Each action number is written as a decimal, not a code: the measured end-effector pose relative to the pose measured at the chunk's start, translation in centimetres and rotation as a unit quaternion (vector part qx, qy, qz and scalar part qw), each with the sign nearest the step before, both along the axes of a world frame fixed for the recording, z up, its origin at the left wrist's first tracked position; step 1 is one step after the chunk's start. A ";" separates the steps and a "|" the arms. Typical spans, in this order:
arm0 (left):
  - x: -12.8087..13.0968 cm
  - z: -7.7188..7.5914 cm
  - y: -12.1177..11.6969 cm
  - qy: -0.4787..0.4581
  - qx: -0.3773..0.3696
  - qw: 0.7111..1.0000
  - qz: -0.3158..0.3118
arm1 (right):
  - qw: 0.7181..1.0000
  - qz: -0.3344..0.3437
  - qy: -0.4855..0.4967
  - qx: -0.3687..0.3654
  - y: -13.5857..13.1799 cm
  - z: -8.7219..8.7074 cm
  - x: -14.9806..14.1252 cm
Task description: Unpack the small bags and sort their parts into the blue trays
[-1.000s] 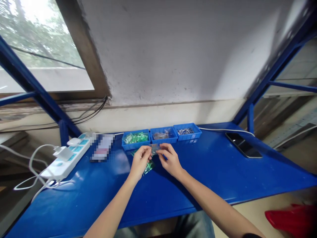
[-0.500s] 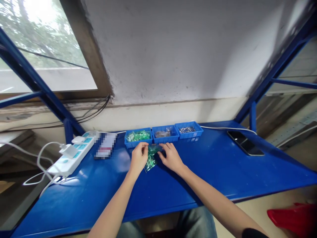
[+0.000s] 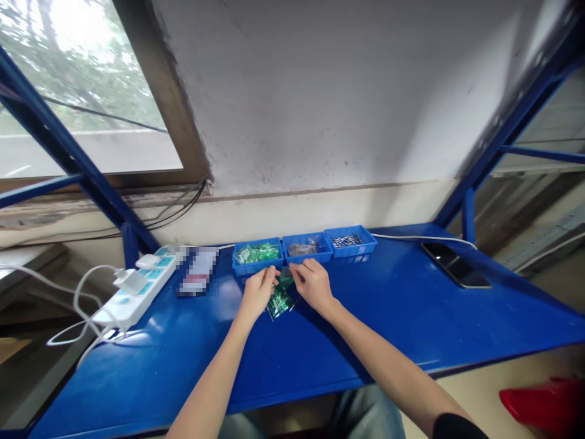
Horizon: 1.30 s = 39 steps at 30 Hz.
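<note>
Between my hands is a small clear plastic bag [image 3: 280, 302] with green and silvery contents, too small to make out singly. My left hand [image 3: 259, 290] grips its upper left side, fingers pressed together. At the upper right edge my right hand [image 3: 312, 283] pinches the bag, thumb against fingers. Just behind the hands stands a blue bin [image 3: 257, 267] holding green packets. Beside it a second blue bin [image 3: 309, 255] has clear plastic bags in it, and a third blue bin [image 3: 351, 249] contains metal screws or pins.
The blue table [image 3: 402, 317] runs up to the wall. On the left lie a white power strip [image 3: 137, 299] with plugs and cables, and a blurred-out flat item [image 3: 198, 271]. A black phone [image 3: 454, 265] rests at the right. Blue frame posts rise on both sides.
My right hand has turned and its fingers have closed into a tighter pinch at the bag's top. My left hand stays on the bag. The view has shifted slightly.
</note>
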<state>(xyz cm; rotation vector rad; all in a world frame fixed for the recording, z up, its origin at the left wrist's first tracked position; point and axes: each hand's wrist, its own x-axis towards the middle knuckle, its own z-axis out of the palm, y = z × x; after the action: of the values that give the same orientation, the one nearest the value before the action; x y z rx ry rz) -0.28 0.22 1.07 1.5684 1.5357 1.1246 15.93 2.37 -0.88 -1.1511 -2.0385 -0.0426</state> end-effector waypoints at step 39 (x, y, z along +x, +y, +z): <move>0.3 -0.6 0.2 -0.117 0.063 0.990 -0.039 | 0.912 0.146 0.347 -0.165 -2.3 0.9 -0.3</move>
<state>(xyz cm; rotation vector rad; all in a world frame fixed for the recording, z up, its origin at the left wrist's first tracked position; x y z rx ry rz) 0.05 0.41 0.47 1.5037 1.2590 1.3320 15.64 0.11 0.05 -0.8616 -1.5669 0.7799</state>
